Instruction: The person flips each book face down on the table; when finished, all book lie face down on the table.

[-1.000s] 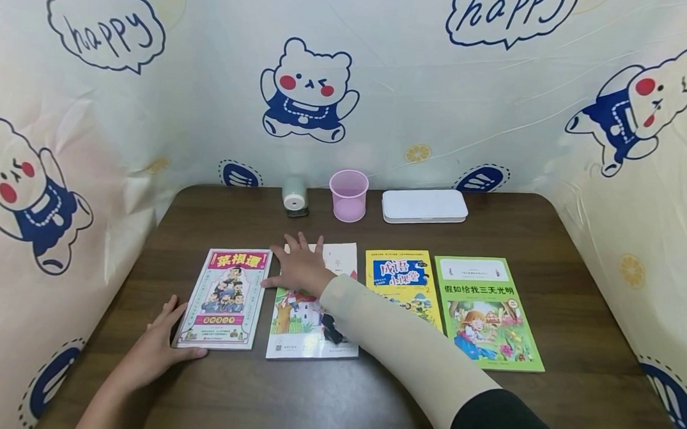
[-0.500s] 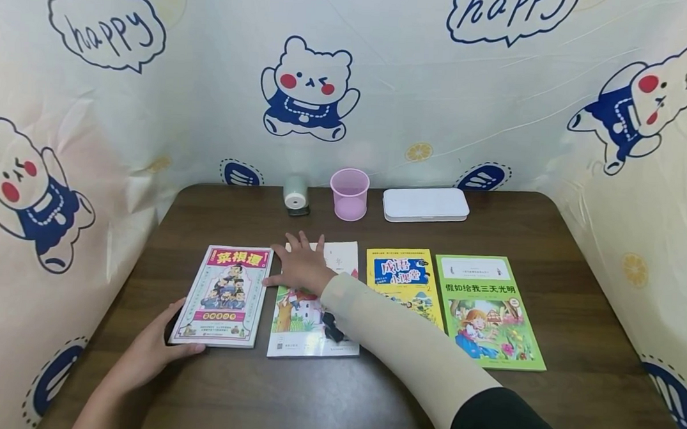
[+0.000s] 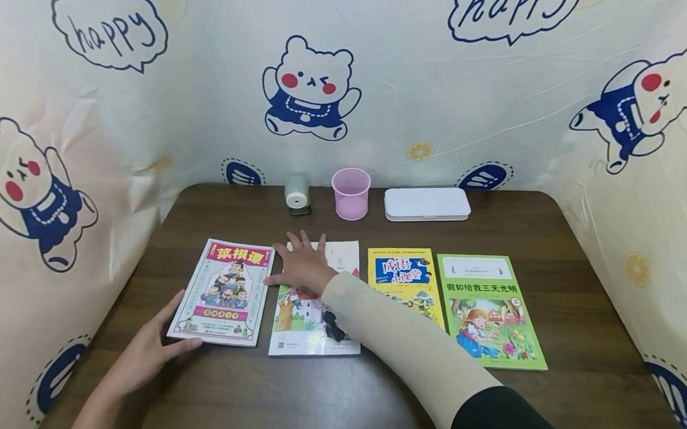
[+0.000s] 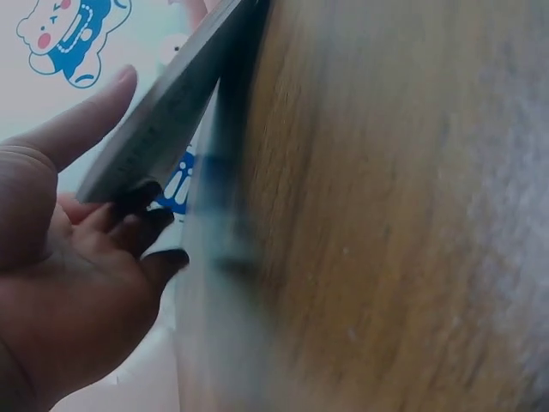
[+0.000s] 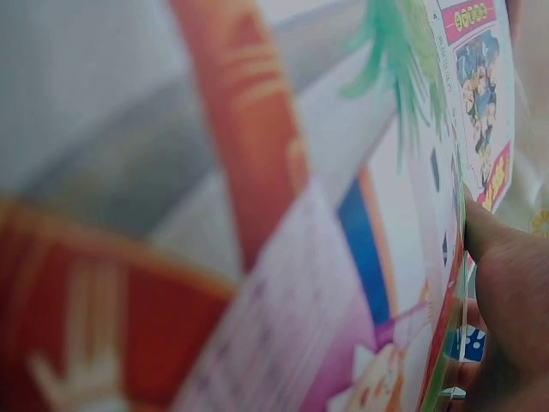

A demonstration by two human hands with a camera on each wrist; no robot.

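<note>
Pink-titled paperback [image 3: 222, 292] lies just left of the white book [image 3: 314, 349], the left hand [image 3: 147, 350] pinching its lower-left corner, the right hand [image 3: 303, 268] spread over the white book. Probably light, bendy and slick, it should handle best by its side edges.

4 bks [image 3: 220, 292] in row across tbl [image 3: 255, 396], cup [image 3: 350, 199] behind (box [image 3: 427, 204] R of it)

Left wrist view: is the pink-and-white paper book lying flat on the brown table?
No, the book slants up off the table, fingers of the left hand underneath.
</note>
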